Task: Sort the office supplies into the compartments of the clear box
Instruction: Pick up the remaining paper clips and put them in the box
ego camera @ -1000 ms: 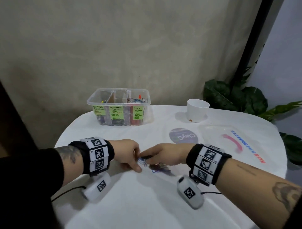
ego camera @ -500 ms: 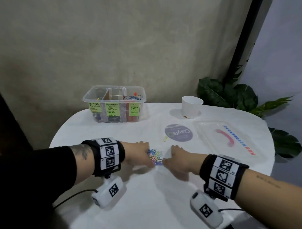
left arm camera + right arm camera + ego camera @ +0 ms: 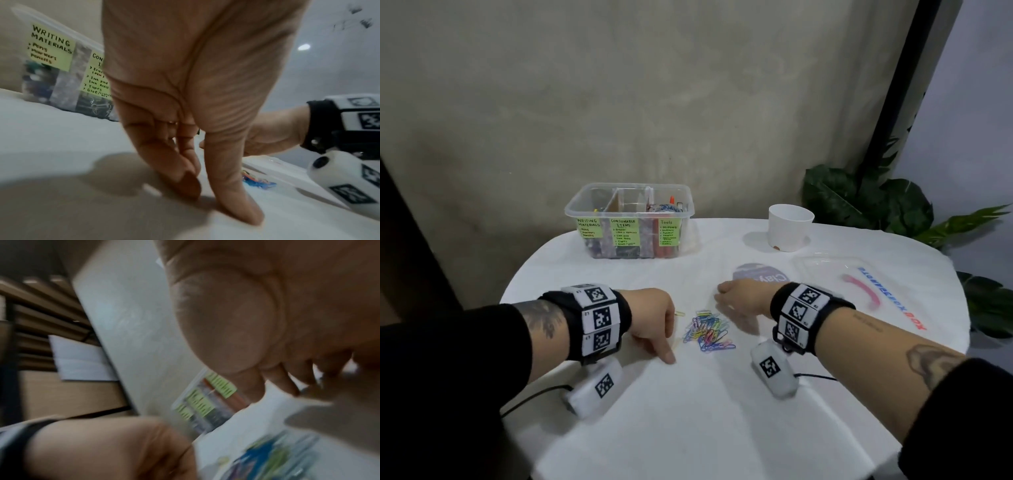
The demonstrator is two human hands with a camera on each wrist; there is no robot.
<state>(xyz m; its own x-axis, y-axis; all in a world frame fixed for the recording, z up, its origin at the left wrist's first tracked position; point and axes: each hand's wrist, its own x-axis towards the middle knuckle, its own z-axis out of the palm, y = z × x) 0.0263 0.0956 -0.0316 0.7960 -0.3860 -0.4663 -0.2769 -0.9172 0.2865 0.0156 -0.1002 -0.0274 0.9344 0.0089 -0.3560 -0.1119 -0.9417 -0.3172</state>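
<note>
A heap of coloured paper clips (image 3: 709, 331) lies on the white tablecloth between my hands; it also shows as paper clips (image 3: 257, 180) and blurred paper clips (image 3: 273, 456). My left hand (image 3: 670, 353) stands left of the heap, fingers pointing down and pressing the cloth, holding nothing; the left hand (image 3: 222, 203) view confirms this. My right hand (image 3: 722, 296) hovers at the heap's far right, fingers loosely bent and empty; the right hand (image 3: 287, 382) is blurred. The clear box (image 3: 630, 219) with three green labels stands at the back left, with items in it.
One yellow clip (image 3: 679, 313) lies apart, by my left hand. A white cup (image 3: 789, 228) stands at the back right. A clear lid (image 3: 859, 287) with a pink handle and a round purple lid (image 3: 760, 275) lie to the right. A plant stands beyond the table's right edge.
My hands, which met over the clips a second ago, have drawn apart. The right hand has moved back and to the right, leaving the whole heap uncovered.
</note>
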